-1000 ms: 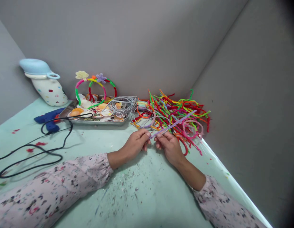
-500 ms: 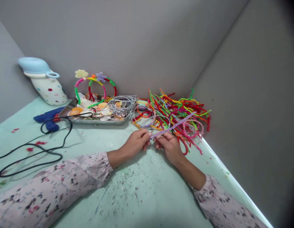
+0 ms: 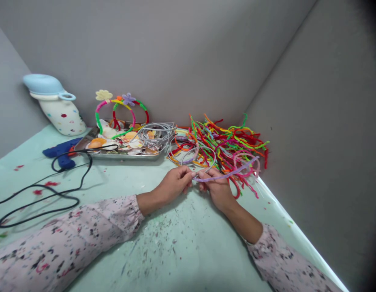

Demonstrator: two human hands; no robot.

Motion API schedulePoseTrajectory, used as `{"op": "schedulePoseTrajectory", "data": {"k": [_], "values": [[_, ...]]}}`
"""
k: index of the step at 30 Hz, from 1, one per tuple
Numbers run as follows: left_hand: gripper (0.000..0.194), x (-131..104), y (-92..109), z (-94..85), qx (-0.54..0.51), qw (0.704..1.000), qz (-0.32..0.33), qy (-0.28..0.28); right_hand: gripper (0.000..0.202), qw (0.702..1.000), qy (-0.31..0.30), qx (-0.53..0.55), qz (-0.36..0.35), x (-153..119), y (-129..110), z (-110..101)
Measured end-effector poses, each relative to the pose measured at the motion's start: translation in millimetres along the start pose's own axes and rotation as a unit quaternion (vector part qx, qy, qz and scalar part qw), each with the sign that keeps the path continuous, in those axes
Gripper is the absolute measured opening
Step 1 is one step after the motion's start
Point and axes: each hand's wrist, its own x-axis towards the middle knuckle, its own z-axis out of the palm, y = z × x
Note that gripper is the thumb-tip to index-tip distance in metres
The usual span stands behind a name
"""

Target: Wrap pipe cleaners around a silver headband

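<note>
My left hand (image 3: 177,179) is closed in a pinch at the near end of a lilac pipe cleaner (image 3: 232,172). The pipe cleaner passes across the fingers of my right hand (image 3: 216,186), and its free end points to the right. My right hand is also closed in a pinch, close beside the left fingertips. A thin grey wire loop (image 3: 214,153) rises behind the fingers and runs down to them; where its ends sit in the pinch is hidden. Both hands are just above the table, in front of a heap of coloured pipe cleaners (image 3: 227,138).
A metal tray (image 3: 130,157) of seashells holds coiled grey wire (image 3: 157,134) and pipe-cleaner rings with flowers (image 3: 129,98). To its left are a blue glue gun (image 3: 62,152) with a black cord (image 3: 81,187) and a white bottle (image 3: 62,115). Walls close off the back and right.
The lilac pipe cleaner has swung down and right, now lying lower across my right fingers and slightly bowed. Both hands stay nearly in place.
</note>
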Motion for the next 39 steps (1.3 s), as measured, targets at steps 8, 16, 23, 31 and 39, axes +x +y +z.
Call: {"op": "schedulePoseTrajectory", "data": {"k": [8,16,23,31,39], "values": [[0.031,1.0,-6.3,1.2,0.015,1.0,0.009,0.003,0.027,1.0,-0.009,0.008,0.019,3.0,5.9,-1.7],[0.027,-2.6,1.8,-0.8,-0.042,0.999,-0.005,-0.008,0.028,1.0,-0.004,0.007,0.007,0.6,3.4,-0.7],[0.02,-1.0,1.6,-1.3,-0.055,0.998,-0.012,-0.014,0.028,1.0,-0.002,0.004,0.005,0.6,3.4,-0.9],[0.018,0.0,-1.6,-1.3,-0.048,0.999,0.003,-0.016,0.026,1.0,-0.002,0.004,0.012,1.1,0.9,-0.1],[0.018,-0.6,-0.6,-2.1,-0.037,0.999,0.01,-0.018,0.026,1.0,-0.008,0.006,0.007,2.2,5.9,-2.1]]}}
